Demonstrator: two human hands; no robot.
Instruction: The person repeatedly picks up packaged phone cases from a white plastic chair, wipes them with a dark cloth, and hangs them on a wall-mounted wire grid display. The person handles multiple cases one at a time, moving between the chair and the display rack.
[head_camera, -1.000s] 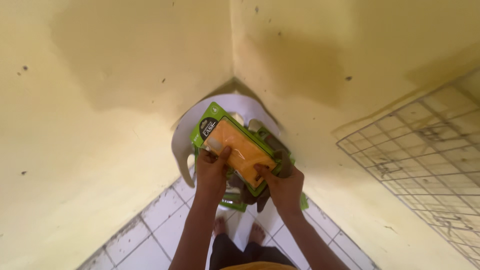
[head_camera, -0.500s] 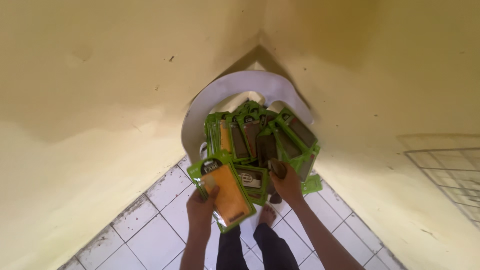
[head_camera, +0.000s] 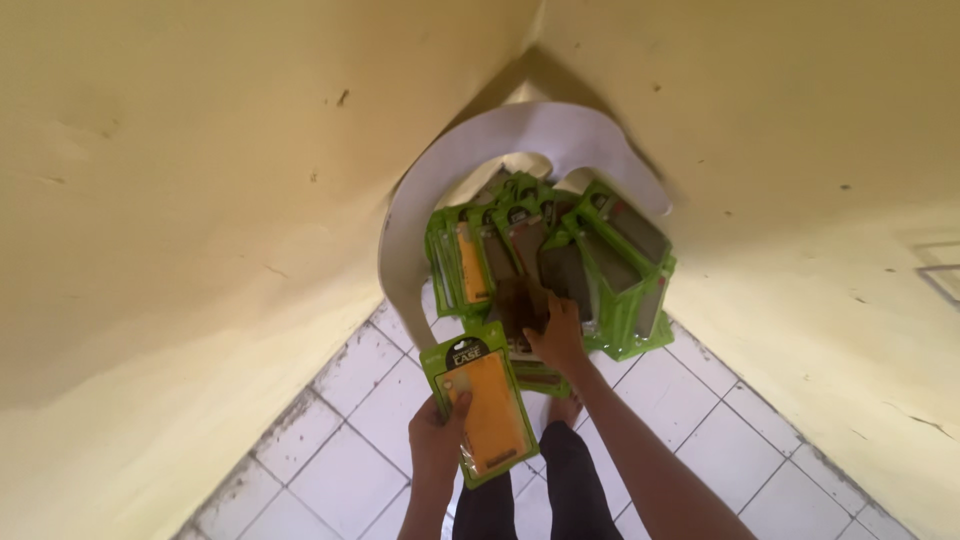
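My left hand (head_camera: 437, 440) grips one green packet with an orange phone case (head_camera: 480, 402), fingers wrapped along its left edge and thumb across the front, holding it flat and face up above the tiled floor (head_camera: 340, 440), low and left of the main heap. My right hand (head_camera: 556, 335) reaches forward with fingers bent down onto the pile of green packets (head_camera: 560, 265); it touches a dark-fronted packet near the front of the pile, but I cannot tell whether the fingers have closed around anything. The pile sits in the corner where the two yellow walls (head_camera: 200, 200) meet, fanned out and partly leaning on a white curved sheet (head_camera: 470, 150) behind it. Assessment of the held packet: it looks light, thin and fairly stiff, a card backing with a clear plastic front, so it should bear a one-hand pinch without bending. The glossy front is likely slippery; the safer hold is on the long edge or the header, as now. The packets in the pile overlap loosely and appear liable to slide if one is drawn from beneath. My legs and one foot (head_camera: 563, 408) show below, close to the pile's near edge.
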